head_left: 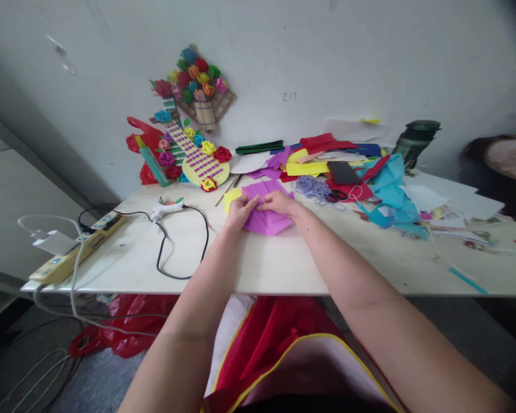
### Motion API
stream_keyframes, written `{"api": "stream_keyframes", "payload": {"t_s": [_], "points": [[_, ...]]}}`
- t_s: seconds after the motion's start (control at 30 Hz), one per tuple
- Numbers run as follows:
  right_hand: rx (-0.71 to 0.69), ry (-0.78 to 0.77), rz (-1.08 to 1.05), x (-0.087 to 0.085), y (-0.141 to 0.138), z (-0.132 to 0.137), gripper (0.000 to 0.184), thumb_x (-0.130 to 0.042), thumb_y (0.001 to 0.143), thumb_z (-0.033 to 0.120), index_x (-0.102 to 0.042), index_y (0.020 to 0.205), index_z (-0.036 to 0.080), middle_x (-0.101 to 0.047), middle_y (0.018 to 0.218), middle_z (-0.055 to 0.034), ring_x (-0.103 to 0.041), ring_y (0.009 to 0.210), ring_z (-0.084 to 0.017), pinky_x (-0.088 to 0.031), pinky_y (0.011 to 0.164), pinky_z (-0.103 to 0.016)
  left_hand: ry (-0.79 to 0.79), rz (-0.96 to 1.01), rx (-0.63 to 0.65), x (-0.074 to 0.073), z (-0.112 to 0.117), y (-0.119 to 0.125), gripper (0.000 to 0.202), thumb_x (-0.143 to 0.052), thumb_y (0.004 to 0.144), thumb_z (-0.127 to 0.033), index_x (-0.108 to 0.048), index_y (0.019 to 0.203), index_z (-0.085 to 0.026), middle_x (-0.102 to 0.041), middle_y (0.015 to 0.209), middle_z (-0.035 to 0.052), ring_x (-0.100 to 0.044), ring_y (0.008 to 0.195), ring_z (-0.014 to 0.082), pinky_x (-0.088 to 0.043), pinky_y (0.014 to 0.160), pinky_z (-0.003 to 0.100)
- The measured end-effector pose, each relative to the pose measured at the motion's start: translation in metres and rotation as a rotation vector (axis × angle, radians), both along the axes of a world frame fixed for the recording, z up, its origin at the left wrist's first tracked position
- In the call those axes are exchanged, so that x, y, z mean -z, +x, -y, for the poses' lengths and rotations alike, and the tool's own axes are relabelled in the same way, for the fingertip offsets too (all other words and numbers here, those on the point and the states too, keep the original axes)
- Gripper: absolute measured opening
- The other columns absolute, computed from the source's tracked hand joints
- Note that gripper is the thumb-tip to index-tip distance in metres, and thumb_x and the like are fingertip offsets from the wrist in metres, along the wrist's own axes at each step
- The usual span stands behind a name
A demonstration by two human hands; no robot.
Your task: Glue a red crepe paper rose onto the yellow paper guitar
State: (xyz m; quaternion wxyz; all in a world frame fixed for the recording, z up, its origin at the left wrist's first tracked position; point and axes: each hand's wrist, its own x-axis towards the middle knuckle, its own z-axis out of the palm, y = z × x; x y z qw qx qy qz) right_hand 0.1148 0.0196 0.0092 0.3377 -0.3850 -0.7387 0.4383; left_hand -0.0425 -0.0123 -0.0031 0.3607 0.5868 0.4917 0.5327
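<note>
A sheet of purple paper (270, 222) lies on the white table (284, 264) in front of me. My left hand (239, 210) pinches its left edge with thumb and fingers together. My right hand (279, 203) presses down on the top of the same sheet, fingers curled over a fold. A small yellow paper piece (231, 197) lies just left of my left hand.
A glue gun (167, 207) with a black cord lies at left, beside a power strip (75, 249). A paper guitar with paper roses (193, 152) leans on the wall. Coloured paper sheets (322, 160), black scissors (336, 196), a phone (343, 172) and a dark bottle (415, 140) crowd the right.
</note>
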Motion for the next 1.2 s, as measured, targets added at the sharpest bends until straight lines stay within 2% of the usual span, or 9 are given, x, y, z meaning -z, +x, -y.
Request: {"api": "stream_keyframes", "payload": {"t_s": [0.27, 0.43, 0.57, 0.67, 0.83, 1.03, 1.2], "points": [[-0.032, -0.011, -0.019, 0.0021, 0.0011, -0.0031, 0.046, -0.072, 0.054, 0.054, -0.044, 0.053, 0.016, -0.032, 0.049, 0.0083, -0.026, 0.05, -0.006, -0.02, 0.051, -0.023, -0.018, 0.079, 0.027, 0.0084, -0.0076, -0.003, 0.031, -0.069, 0.065, -0.041, -0.052, 0.062, -0.015, -0.039, 0.051, -0.0054, -0.031, 0.046, 0.0062, -0.019, 0.044, 0.02], [-0.073, 0.037, -0.051, -0.0003, 0.003, 0.0, 0.048, -0.065, 0.063, 0.056, -0.037, 0.052, 0.018, -0.026, 0.051, 0.008, -0.022, 0.05, -0.006, -0.016, 0.051, -0.024, -0.012, 0.109, 0.028, 0.0082, -0.0074, -0.0028, 0.03, -0.07, 0.066, -0.04, -0.053, 0.064, -0.015, -0.039, 0.051, -0.0054, -0.03, 0.045, 0.0059, -0.02, 0.044, 0.021], [-0.061, 0.067, -0.067, -0.0014, 0.0029, 0.0004, 0.046, -0.062, 0.066, 0.054, -0.036, 0.052, 0.018, -0.025, 0.051, 0.0076, -0.021, 0.05, -0.006, -0.016, 0.051, -0.025, -0.004, 0.1, 0.036, 0.0064, -0.005, -0.0015, 0.033, -0.069, 0.067, -0.044, -0.052, 0.065, -0.016, -0.038, 0.052, -0.0054, -0.029, 0.046, 0.0059, -0.019, 0.043, 0.021], [-0.045, 0.072, -0.07, -0.0016, 0.0025, -0.0007, 0.044, -0.061, 0.067, 0.05, -0.035, 0.051, 0.019, -0.026, 0.051, 0.0072, -0.022, 0.05, -0.006, -0.017, 0.051, -0.025, -0.007, 0.092, 0.05, 0.0036, -0.0022, -0.0018, 0.041, -0.064, 0.07, -0.052, -0.046, 0.06, -0.017, -0.032, 0.05, -0.0057, -0.025, 0.045, 0.006, -0.017, 0.043, 0.022], [-0.039, 0.057, -0.066, -0.0023, 0.003, -0.0008, 0.041, -0.061, 0.067, 0.047, -0.036, 0.051, 0.019, -0.028, 0.051, 0.0066, -0.024, 0.05, -0.007, -0.018, 0.051, -0.026, 0.021, 0.119, 0.02, 0.0007, -0.0006, -0.0037, 0.048, -0.058, 0.072, -0.06, -0.045, 0.058, -0.017, -0.035, 0.051, -0.0036, -0.029, 0.048, 0.0074, -0.021, 0.044, 0.023], [-0.042, 0.068, -0.075, -0.0025, 0.0024, 0.0002, 0.042, -0.062, 0.066, 0.05, -0.038, 0.051, 0.018, -0.028, 0.051, 0.0072, -0.024, 0.05, -0.006, -0.019, 0.051, -0.025, 0.037, 0.02, -0.033, 0.0033, -0.0048, -0.003, 0.045, -0.059, 0.074, -0.055, -0.039, 0.057, -0.018, -0.032, 0.051, -0.0048, -0.025, 0.047, 0.0069, -0.02, 0.043, 0.022], [-0.044, 0.088, -0.058, -0.0019, 0.0015, -0.0006, 0.039, -0.06, 0.067, 0.049, -0.044, 0.054, 0.016, -0.031, 0.05, 0.0072, -0.026, 0.05, -0.006, -0.02, 0.051, -0.024, 0.037, -0.01, -0.077, 0.0031, -0.0058, -0.0016, 0.04, -0.058, 0.075, -0.049, -0.041, 0.057, -0.018, -0.032, 0.051, -0.0049, -0.026, 0.047, 0.0071, -0.021, 0.044, 0.022]]}}
